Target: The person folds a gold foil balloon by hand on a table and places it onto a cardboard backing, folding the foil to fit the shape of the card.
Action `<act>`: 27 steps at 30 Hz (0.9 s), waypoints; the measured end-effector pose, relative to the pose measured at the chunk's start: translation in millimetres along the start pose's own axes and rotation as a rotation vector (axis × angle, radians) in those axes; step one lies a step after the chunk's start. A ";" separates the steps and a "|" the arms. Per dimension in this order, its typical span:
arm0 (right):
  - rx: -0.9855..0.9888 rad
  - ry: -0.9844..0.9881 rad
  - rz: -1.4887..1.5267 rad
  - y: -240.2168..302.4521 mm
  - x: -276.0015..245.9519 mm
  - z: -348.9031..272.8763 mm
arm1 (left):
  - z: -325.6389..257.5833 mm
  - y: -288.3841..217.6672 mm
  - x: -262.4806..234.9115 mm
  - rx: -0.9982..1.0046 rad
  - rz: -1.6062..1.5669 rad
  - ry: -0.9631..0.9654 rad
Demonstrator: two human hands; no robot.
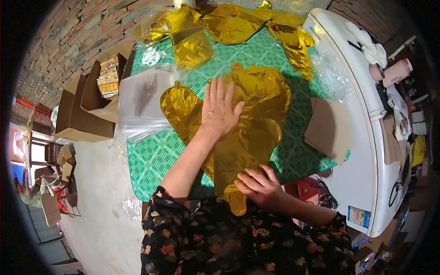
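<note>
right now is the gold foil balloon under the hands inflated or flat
Flat. The gold foil balloon lies creased and spread on the green checked cloth, the left hand pressing it, the right hand at its near end.

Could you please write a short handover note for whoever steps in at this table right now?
Left hand: flat, palm down, fingers spread, pressing on the deflated gold foil balloon in front of the person.
Right hand: fingers bent on the balloon's near end, by its neck; whether it pinches the foil is unclear.
The balloon lies on the green checked tablecloth.
More flat gold foil balloons are piled at the far end.
A clear plastic bag with a printed sheet lies on the left, brown cardboard sheets on the right.
Done: balloon laid flat.
Left: it is not in a bag yet.
</note>
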State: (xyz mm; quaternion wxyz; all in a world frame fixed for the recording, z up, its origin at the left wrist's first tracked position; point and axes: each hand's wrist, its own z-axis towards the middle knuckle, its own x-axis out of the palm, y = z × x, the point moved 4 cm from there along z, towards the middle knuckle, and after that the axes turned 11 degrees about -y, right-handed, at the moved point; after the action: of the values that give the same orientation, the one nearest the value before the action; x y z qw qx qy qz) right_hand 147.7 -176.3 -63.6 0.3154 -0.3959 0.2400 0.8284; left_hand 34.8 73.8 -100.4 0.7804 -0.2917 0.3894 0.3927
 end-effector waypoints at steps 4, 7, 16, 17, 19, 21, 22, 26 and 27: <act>-0.008 -0.021 0.000 3.4 3.0 -3.2 | -1.4 -0.1 -1.1 -0.004 -0.008 0.029; -0.024 -0.028 0.050 10.1 1.6 -18.1 | -1.0 -2.0 -2.5 -0.004 0.053 0.085; 0.057 0.018 0.178 -70.7 -36.7 61.8 | -2.1 2.4 -3.0 -0.037 0.046 0.145; 0.023 -0.160 0.107 -87.6 -18.4 71.7 | 1.1 -0.5 -1.6 -0.028 0.025 0.138; 0.186 0.106 0.005 -126.9 14.5 105.2 | 1.9 -1.2 0.6 0.004 0.047 0.146; 0.232 0.150 0.024 -163.0 51.0 116.9 | -1.4 1.2 7.1 0.048 0.122 0.116; 0.277 0.206 0.049 -179.2 61.4 119.3 | -0.3 -1.2 5.4 0.057 0.119 0.116; 0.441 0.479 -0.166 -218.5 47.7 114.4 | -9.3 6.4 -2.8 -0.018 0.028 0.093; 0.150 0.128 -0.348 -250.7 40.3 85.9 | -2.3 -2.1 -5.3 -0.002 0.016 0.085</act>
State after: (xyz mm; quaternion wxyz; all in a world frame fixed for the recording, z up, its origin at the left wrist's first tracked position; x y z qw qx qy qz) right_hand 263.4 64.7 -84.1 0.4664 -0.4588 0.2487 0.7142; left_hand 33.6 69.0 -96.8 0.7598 -0.3059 0.4239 0.3865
